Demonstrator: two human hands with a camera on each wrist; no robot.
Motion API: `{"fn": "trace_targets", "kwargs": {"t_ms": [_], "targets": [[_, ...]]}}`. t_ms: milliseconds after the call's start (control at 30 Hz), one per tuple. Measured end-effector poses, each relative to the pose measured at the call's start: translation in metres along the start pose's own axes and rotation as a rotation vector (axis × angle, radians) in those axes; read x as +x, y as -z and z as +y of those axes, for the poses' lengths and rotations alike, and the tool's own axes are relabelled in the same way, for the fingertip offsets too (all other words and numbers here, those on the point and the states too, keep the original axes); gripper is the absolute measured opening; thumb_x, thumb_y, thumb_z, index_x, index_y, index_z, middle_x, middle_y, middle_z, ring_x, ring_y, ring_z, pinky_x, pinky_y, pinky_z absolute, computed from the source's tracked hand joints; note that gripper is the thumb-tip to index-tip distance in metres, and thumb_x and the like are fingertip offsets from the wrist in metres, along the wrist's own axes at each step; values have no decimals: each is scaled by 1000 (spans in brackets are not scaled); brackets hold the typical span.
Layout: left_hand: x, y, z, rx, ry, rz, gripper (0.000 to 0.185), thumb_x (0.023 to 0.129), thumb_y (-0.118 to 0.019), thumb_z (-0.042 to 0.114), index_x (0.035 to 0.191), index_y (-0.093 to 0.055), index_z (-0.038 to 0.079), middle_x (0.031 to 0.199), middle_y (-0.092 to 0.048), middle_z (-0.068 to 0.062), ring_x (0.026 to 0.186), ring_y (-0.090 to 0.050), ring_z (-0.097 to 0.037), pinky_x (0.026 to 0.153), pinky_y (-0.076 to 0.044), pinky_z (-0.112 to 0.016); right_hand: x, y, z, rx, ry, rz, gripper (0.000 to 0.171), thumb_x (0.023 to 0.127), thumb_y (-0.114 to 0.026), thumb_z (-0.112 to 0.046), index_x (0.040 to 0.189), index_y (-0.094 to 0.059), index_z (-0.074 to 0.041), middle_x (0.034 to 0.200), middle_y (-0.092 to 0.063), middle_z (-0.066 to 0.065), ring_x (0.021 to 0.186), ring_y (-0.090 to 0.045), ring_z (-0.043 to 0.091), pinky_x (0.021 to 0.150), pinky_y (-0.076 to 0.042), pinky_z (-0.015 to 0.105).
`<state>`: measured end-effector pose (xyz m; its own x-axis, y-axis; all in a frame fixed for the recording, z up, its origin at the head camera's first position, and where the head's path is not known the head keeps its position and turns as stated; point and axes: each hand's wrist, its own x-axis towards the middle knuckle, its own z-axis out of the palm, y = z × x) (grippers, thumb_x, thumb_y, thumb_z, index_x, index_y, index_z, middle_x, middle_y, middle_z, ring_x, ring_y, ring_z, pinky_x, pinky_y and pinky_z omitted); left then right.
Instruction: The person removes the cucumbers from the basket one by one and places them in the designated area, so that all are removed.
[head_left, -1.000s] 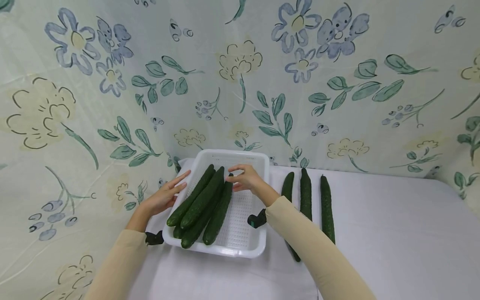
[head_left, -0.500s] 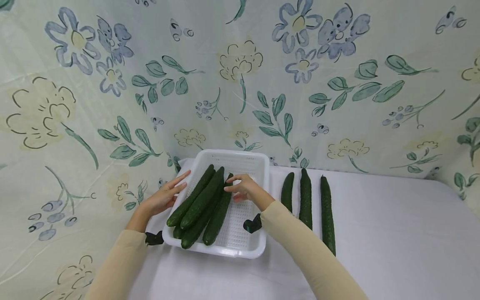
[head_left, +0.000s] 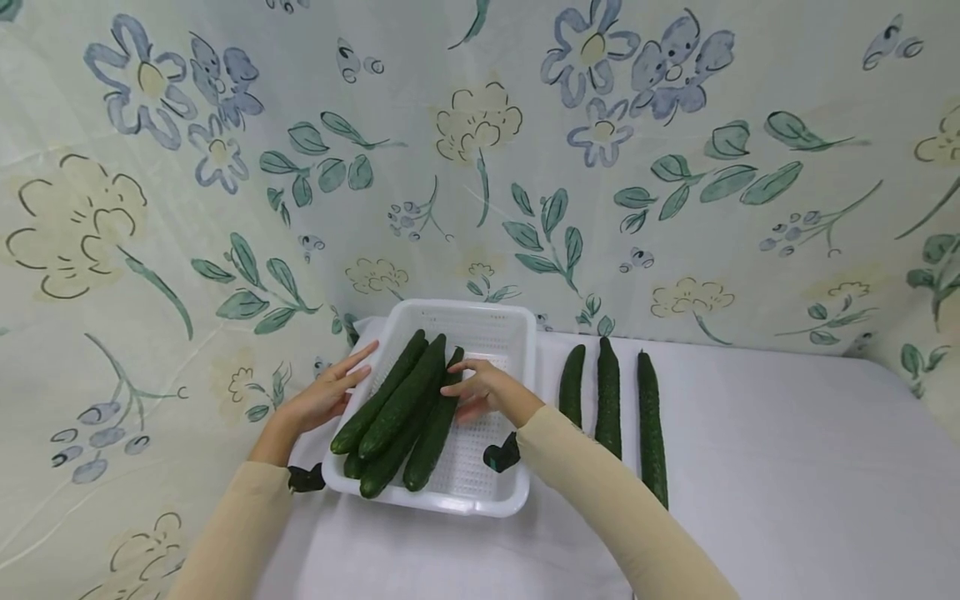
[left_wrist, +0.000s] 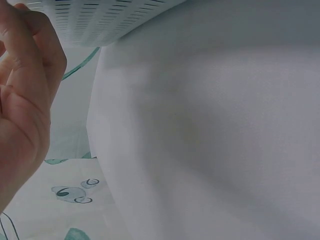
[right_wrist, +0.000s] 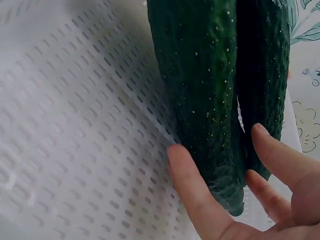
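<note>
Where it lies in the basket point(head_left: 517, 333), the cucumber point(right_wrist: 200, 90) touches the right hand's fingers point(right_wrist: 192, 192).

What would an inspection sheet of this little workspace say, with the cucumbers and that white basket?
Surface: white table, covered in plain cloth.
Job's things: white perforated basket with four cucumbers lying slantwise in its left half; three cucumbers side by side on the cloth to its right.
Clutter: nothing seen.
Hands: left hand, fingers straight, rests on the basket's left rim; right hand, fingers relaxed, touches the far end of the rightmost basket cucumber.
Cables: nothing seen; a dark wrist device sits on each forearm.
Surroundings: floral curtain behind and to the left.
</note>
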<state>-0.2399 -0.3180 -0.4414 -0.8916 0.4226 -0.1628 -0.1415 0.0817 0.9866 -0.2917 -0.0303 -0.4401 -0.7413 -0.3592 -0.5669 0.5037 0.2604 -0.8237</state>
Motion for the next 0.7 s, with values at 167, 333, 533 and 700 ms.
{"fn": "trace_targets", "kwargs": {"t_ms": [167, 333, 533, 700], "targets": [[3, 3, -7, 4, -11, 14, 52, 101, -36, 24, 148, -15, 31, 139, -31, -19, 105, -56, -19, 79, -50, -38, -2, -2, 2, 33, -15, -50, 60, 78, -72, -3, 132, -48, -14, 110, -52, 30, 86, -62, 42, 76, -49, 50], [10, 11, -19, 19, -6, 43, 50, 100, -38, 28, 145, -21, 39, 139, -34, -14, 108, -54, -21, 80, -50, -40, 0, -3, 5, 42, -4, -77, 62, 78, -71, 0, 132, -46, -14, 104, -56, 30, 89, -61, 40, 76, -49, 49], [7, 7, -14, 23, 5, 42, 50, 100, -38, 27, 146, -20, 38, 140, -32, -15, 108, -53, -20, 80, -50, -39, 0, -5, 7, 34, 3, -75, 64, 76, -72, 1, 132, -46, -15, 106, -54, 29, 88, -61, 39, 75, -50, 48], [2, 0, -3, -6, 2, 22, 53, 100, -38, 25, 148, -15, 30, 141, -28, -19, 106, -54, -18, 80, -50, -38, 0, -6, 8, 31, 13, -87, 68, 75, -73, 2, 135, -43, -15, 110, -53, 31, 88, -62, 39, 75, -50, 48]]}}
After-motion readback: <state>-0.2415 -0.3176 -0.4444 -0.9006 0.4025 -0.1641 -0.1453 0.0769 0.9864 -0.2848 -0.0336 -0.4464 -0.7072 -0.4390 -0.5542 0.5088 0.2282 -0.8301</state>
